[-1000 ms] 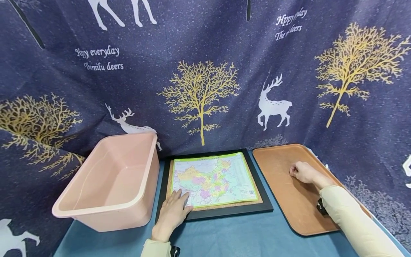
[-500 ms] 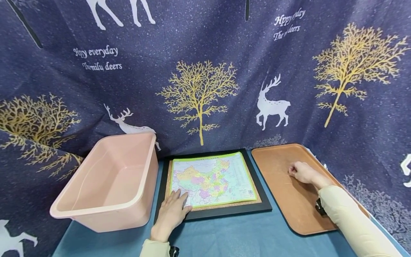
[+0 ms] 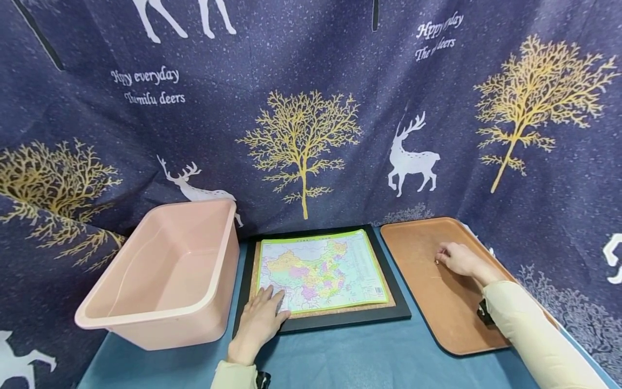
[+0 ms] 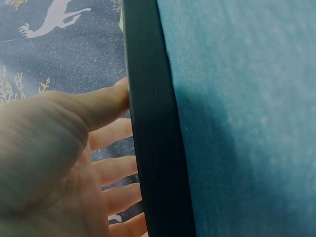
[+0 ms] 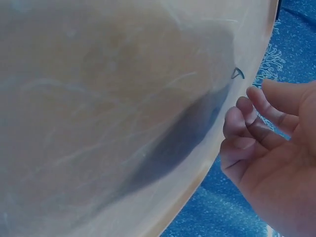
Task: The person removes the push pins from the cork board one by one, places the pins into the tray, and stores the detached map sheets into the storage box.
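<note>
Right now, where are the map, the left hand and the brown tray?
Map [image 3: 320, 274], head view: middle of its printed face.
Left hand [image 3: 258, 322], head view: back of the hand.
Brown tray [image 3: 449, 313], head view: bare near part.

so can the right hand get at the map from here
Probably yes: the right hand is over the brown tray, right of the map, and nothing tall stands between; the left hand is by the map's opposite side.

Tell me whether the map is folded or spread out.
Spread out: the map lies open across the framed board, printed side up; the left hand hides its lower-left corner.
</note>
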Demonstrator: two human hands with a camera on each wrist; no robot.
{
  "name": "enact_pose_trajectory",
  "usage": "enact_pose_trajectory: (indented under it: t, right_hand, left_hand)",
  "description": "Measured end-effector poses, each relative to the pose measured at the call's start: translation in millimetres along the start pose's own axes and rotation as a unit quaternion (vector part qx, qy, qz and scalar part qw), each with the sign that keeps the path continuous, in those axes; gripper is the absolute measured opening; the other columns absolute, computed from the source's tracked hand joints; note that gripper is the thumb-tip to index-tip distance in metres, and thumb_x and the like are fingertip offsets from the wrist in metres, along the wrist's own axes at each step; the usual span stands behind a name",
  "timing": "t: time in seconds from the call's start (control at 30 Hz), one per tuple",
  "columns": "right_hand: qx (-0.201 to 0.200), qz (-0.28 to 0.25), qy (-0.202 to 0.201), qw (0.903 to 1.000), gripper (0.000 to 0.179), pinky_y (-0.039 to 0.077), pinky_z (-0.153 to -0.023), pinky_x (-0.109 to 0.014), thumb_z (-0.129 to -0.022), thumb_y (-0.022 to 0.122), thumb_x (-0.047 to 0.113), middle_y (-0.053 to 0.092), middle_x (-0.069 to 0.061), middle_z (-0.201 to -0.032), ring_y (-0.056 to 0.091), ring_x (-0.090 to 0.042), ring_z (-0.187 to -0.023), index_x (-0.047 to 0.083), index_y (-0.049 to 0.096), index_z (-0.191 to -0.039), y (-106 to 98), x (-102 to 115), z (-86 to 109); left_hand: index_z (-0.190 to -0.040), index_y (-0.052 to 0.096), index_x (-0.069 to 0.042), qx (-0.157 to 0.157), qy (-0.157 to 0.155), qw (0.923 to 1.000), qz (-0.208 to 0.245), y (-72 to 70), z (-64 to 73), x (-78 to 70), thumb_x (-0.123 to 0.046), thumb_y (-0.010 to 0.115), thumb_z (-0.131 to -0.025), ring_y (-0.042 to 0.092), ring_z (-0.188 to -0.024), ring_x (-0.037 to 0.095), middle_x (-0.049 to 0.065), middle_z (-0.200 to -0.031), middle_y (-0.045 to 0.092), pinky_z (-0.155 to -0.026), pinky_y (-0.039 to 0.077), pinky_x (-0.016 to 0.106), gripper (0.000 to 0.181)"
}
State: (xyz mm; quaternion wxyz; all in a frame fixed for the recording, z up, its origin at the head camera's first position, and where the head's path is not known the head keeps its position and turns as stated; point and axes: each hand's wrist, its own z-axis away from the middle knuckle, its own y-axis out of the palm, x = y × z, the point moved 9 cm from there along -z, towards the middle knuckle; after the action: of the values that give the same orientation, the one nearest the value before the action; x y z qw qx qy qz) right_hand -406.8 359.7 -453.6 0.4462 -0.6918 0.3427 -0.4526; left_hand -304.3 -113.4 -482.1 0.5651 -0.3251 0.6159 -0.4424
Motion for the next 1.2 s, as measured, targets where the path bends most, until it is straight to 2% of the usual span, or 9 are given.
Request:
enact_pose_trajectory:
  t: [0.17,0.3,0.47,0.73,0.93,1.07,1.2]
  right_hand:
    - [-0.006,-0.003,0.001,1.0000,0.007,0.046,-0.062,-0.038,-0.093,0.062,0.005,0.063,0.001,-0.073,0.056,-0.015,-0.066,0.005,0.063,-0.086,-6,4,-1.7]
    - [-0.011,-0.015,-0.002,0.9998,0.004,0.047,-0.063,-0.038,-0.092,0.062,0.005,0.063,0.000,-0.075,0.057,-0.016,-0.068,0.001,0.063,-0.091,-12,16,-4.4]
    - [-0.026,-0.026,0.005,0.9993,0.014,0.051,-0.072,-0.047,-0.094,0.061,0.008,0.066,-0.010,-0.088,0.063,-0.027,-0.080,-0.004,0.064,-0.101,-19,35,-8.6]
    - [-0.038,-0.071,0.059,0.9950,0.033,0.047,-0.087,-0.056,-0.099,0.055,0.015,0.065,-0.026,-0.109,0.061,-0.043,-0.100,-0.010,0.059,-0.120,-17,53,-11.6]
    - [-0.053,-0.111,0.103,0.9870,0.039,0.047,-0.089,-0.056,-0.101,0.052,0.021,0.062,-0.028,-0.118,0.060,-0.044,-0.106,-0.009,0.057,-0.126,-15,68,-15.2]
    - [-0.056,-0.148,0.141,0.9772,0.040,0.047,-0.090,-0.054,-0.102,0.048,0.022,0.061,-0.027,-0.122,0.058,-0.043,-0.110,-0.008,0.056,-0.127,-11,78,-21.6]
    - [-0.050,-0.189,0.161,0.9673,0.038,0.047,-0.091,-0.052,-0.102,0.047,0.019,0.060,-0.027,-0.123,0.056,-0.042,-0.113,-0.008,0.056,-0.128,0,89,-28.9]
  left_hand:
    - [-0.137,0.056,-0.007,0.002,0.000,1.0000,0.001,-0.1,-0.3,-0.2,-0.032,0.067,-0.093,0.027,-0.140,0.044,0.024,-0.148,0.039,-0.108,0.022,0.064,0.052]
    - [-0.138,0.056,-0.007,0.002,0.000,1.0000,0.000,-0.1,-0.4,1.3,-0.032,0.066,-0.094,0.027,-0.140,0.045,0.024,-0.149,0.039,-0.108,0.023,0.064,0.052]
    - [-0.138,0.056,-0.007,0.002,0.000,1.0000,-0.003,0.5,-0.9,3.8,-0.032,0.066,-0.093,0.027,-0.140,0.045,0.024,-0.149,0.039,-0.108,0.023,0.065,0.052]
    - [-0.138,0.056,-0.008,0.003,0.002,1.0000,-0.003,2.4,-1.9,1.0,-0.032,0.066,-0.093,0.027,-0.140,0.044,0.024,-0.148,0.040,-0.108,0.023,0.064,0.052]
    - [-0.137,0.057,-0.008,0.000,0.009,0.9999,-0.004,0.9,-1.8,-2.0,-0.032,0.067,-0.093,0.028,-0.140,0.045,0.025,-0.147,0.040,-0.107,0.024,0.064,0.051]
    - [-0.137,0.057,-0.008,0.000,0.009,0.9999,-0.006,0.0,-2.0,-0.9,-0.032,0.067,-0.093,0.028,-0.140,0.045,0.024,-0.148,0.040,-0.107,0.025,0.065,0.051]
    - [-0.138,0.056,-0.008,0.003,0.007,1.0000,-0.004,0.8,-2.0,0.3,-0.031,0.067,-0.094,0.027,-0.140,0.045,0.024,-0.148,0.040,-0.106,0.025,0.066,0.051]
